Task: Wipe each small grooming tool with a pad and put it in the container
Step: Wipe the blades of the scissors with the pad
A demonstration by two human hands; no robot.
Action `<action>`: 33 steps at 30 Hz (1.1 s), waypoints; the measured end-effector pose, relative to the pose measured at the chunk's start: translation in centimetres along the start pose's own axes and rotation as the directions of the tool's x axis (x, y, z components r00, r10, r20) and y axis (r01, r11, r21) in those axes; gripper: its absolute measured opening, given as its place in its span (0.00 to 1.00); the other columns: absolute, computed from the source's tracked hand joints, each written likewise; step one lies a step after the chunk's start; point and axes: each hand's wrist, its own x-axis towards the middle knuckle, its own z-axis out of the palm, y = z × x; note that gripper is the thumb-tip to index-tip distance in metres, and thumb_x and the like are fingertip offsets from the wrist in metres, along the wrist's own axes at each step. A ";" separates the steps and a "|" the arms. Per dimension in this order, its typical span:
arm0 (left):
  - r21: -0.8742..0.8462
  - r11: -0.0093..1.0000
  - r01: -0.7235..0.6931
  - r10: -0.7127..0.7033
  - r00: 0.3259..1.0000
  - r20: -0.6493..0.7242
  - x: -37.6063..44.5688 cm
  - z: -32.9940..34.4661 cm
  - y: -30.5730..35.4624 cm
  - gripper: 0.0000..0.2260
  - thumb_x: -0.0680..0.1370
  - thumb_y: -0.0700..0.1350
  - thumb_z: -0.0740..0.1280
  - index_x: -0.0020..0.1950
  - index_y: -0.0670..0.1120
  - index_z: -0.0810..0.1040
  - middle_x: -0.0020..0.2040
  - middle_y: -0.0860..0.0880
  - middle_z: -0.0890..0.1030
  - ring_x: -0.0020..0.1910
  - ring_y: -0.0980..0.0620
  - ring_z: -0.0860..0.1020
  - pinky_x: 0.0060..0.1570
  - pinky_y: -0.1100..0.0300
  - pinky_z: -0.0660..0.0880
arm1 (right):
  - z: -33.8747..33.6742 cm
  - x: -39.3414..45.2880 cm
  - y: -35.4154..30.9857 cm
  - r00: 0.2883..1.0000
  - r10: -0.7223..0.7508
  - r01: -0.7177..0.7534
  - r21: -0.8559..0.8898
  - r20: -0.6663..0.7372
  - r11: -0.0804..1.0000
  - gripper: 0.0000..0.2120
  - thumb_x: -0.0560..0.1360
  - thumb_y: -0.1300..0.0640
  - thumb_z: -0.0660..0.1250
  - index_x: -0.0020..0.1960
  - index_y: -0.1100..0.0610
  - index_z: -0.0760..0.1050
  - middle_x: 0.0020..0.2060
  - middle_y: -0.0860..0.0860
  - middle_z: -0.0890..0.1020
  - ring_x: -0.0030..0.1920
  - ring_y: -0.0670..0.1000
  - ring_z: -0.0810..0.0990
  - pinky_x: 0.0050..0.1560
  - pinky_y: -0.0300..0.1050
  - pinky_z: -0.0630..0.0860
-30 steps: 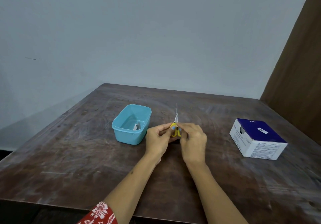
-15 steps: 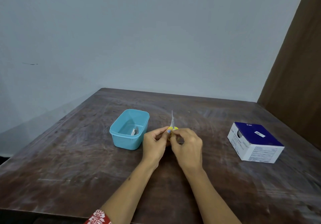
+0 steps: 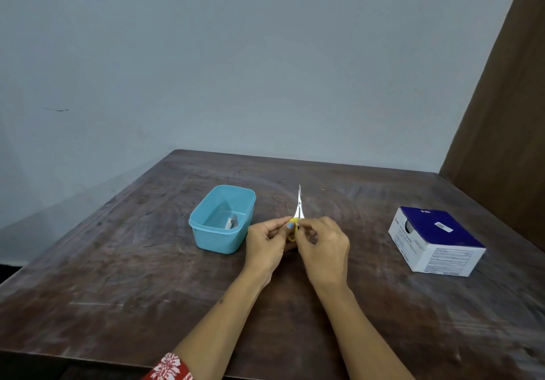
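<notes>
Small scissors (image 3: pixel 299 207) with yellow handles and thin steel blades point away from me, upright over the middle of the table. My left hand (image 3: pixel 267 245) pinches the yellow handles. My right hand (image 3: pixel 324 247) meets it at the handles, fingers curled; whether a pad is inside it is hidden. A light blue plastic container (image 3: pixel 221 241) stands just left of my hands, with a small metal tool (image 3: pixel 231 222) lying inside it.
A blue and white cardboard box (image 3: pixel 436 242) sits on the right of the dark wooden table (image 3: pixel 118 276). A pale wall rises behind the table and a brown panel stands at the far right.
The hands and scissors stay near the same spot beside the container. My right fingers have shifted along the handles, and the blades show a little longer above the hands.
</notes>
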 end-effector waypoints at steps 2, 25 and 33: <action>0.051 0.999 0.006 -0.007 0.999 0.032 0.0 0.1 -0.1 0.07 0.75 0.36 0.67 0.50 0.42 0.83 0.39 0.47 0.86 0.41 0.52 0.84 0.41 0.57 0.81 | -0.1 0.2 0.1 0.998 -0.018 0.019 0.017 -0.060 1.000 0.07 0.70 0.69 0.71 0.47 0.63 0.83 0.38 0.56 0.81 0.39 0.55 0.79 0.40 0.50 0.79; 0.337 0.937 -0.092 0.065 0.994 0.089 -0.9 0.4 0.3 0.07 0.75 0.35 0.67 0.51 0.40 0.83 0.40 0.45 0.84 0.37 0.55 0.82 0.42 0.58 0.81 | -0.2 1.1 1.0 0.954 0.097 -0.062 0.131 -0.284 0.989 0.08 0.73 0.70 0.67 0.49 0.62 0.82 0.42 0.55 0.80 0.41 0.52 0.79 0.41 0.37 0.74; 0.253 0.964 -0.087 0.100 0.994 -0.041 -1.5 0.1 3.4 0.08 0.76 0.35 0.66 0.52 0.40 0.82 0.39 0.52 0.84 0.39 0.54 0.84 0.39 0.61 0.81 | 0.1 1.2 1.8 0.942 0.163 -0.130 0.128 -0.293 0.983 0.10 0.71 0.71 0.68 0.48 0.61 0.82 0.41 0.55 0.81 0.38 0.51 0.79 0.42 0.36 0.72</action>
